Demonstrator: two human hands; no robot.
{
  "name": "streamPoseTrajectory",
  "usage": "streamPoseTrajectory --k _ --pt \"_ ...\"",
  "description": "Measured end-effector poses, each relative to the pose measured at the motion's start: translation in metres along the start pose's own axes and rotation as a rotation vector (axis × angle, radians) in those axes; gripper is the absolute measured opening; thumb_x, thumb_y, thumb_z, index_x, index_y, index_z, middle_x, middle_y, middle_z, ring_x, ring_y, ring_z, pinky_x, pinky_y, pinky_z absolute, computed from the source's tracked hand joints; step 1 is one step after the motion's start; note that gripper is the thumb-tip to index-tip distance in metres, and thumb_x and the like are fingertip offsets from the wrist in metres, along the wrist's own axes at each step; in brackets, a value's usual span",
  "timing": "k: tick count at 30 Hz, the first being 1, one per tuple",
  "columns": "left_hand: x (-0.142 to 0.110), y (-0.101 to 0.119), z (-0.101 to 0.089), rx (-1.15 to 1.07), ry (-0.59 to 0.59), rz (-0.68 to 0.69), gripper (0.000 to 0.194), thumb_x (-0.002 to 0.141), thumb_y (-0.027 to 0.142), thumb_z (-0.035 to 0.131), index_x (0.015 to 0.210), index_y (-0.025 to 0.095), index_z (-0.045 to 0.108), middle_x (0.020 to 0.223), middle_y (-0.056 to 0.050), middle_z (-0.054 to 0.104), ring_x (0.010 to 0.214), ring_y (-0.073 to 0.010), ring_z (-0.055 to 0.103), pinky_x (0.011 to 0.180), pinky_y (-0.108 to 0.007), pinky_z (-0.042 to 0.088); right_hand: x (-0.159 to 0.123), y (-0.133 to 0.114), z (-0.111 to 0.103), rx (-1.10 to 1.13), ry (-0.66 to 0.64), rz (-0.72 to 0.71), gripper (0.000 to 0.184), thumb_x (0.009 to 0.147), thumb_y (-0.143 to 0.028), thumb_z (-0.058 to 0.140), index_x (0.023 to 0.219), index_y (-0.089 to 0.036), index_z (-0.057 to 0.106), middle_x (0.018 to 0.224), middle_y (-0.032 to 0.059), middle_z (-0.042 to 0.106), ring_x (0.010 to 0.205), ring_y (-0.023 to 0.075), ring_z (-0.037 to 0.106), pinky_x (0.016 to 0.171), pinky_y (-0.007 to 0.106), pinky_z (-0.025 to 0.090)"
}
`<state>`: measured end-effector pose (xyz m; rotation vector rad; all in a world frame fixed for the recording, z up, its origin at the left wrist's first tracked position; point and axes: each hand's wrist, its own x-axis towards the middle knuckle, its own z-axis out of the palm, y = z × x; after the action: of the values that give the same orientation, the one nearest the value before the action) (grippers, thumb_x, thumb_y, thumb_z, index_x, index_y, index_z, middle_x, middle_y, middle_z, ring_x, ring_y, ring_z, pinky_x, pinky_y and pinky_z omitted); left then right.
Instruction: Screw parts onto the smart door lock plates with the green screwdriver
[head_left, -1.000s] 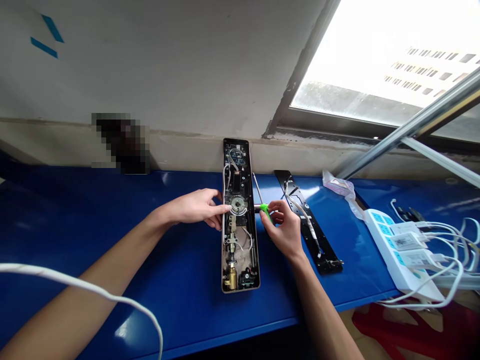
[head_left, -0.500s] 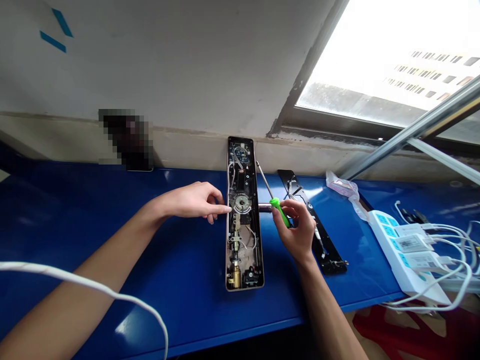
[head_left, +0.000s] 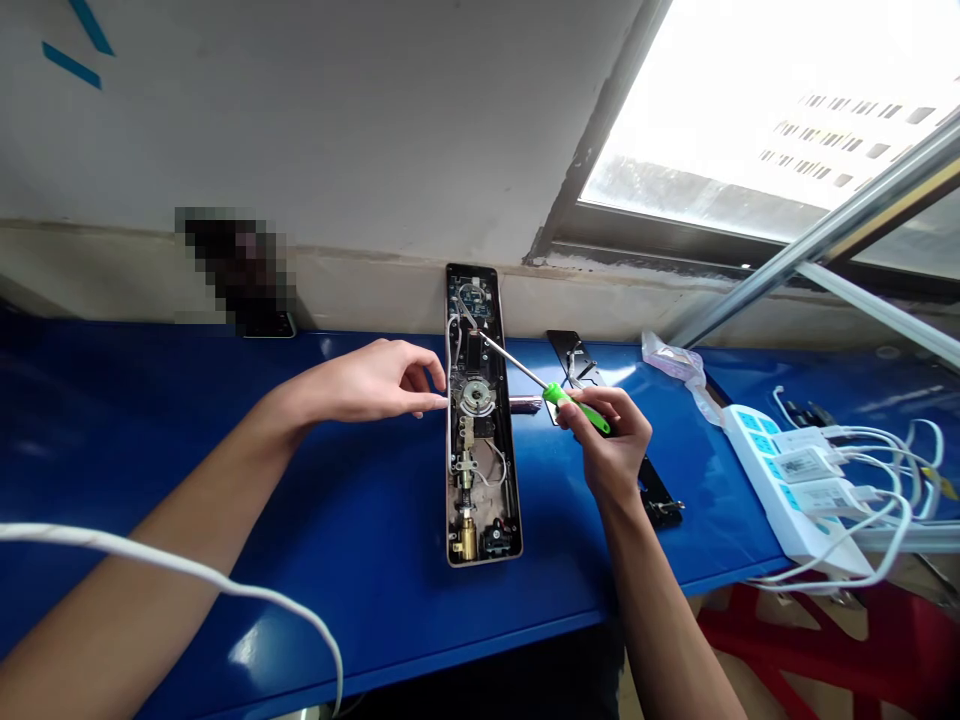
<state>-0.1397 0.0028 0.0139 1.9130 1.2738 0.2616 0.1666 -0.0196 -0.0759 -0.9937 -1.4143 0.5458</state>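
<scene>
A long, narrow electronic door lock lies with its open inner side up, showing a circuit board, wires, a round metal hub and brass parts. My left hand is at its left edge, the thumb stretched out to the rim and the other fingers loosely curled apart from it; fingertips touch or nearly touch the housing. To the right, my right hand is closed around the green handle of a screwdriver. The screwdriver's shaft slants up and left, its tip over the upper part of the housing. A dark cylindrical bar sticks out from the lock's right side.
A black cover plate lies behind my right hand, partly hidden. Farther right are a plastic bag and a white power strip with chargers and cables. A white cable crosses my left forearm. A wall rises behind the blue table.
My right hand has moved right from the lock's side and tilted the screwdriver, so its tip swung left over the housing. My left thumb has drawn back from inside the housing to its rim.
</scene>
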Motion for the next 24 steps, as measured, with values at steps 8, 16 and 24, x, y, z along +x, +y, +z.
streamPoseTrajectory --k 8,16,24 --pt "0.002 0.000 0.001 0.031 0.018 0.052 0.032 0.089 0.049 0.064 0.104 0.021 0.068 0.082 -0.002 0.075 0.074 -0.0179 0.068 0.064 -0.024 0.048 0.003 -0.004 -0.003 0.132 -0.009 0.084 0.033 0.077 -0.032 0.088 0.100 -0.025 0.066 0.091 0.0035 0.080 0.072 0.0211 0.076 0.057 0.035 0.063" --pt "-0.001 0.001 0.002 0.116 -0.063 0.132 0.037 0.097 0.043 0.054 0.126 0.025 0.068 0.095 -0.002 0.074 0.078 -0.0174 0.064 0.067 -0.024 0.045 0.043 -0.047 0.005 0.153 -0.006 -0.019 0.038 0.080 -0.030 0.085 0.105 -0.028 0.057 0.082 -0.0017 0.076 0.059 0.0147 0.071 0.049 0.028 0.058" --pt "0.002 -0.003 0.007 0.062 -0.139 0.178 0.042 0.096 0.043 0.054 0.132 0.029 0.072 0.093 -0.003 0.073 0.079 -0.0203 0.064 0.070 -0.025 0.047 0.096 -0.108 0.027 -0.158 -0.574 -0.365 0.021 0.086 -0.030 0.080 0.098 -0.025 0.062 0.085 -0.0053 0.070 0.071 0.0092 0.069 0.057 0.021 0.056"
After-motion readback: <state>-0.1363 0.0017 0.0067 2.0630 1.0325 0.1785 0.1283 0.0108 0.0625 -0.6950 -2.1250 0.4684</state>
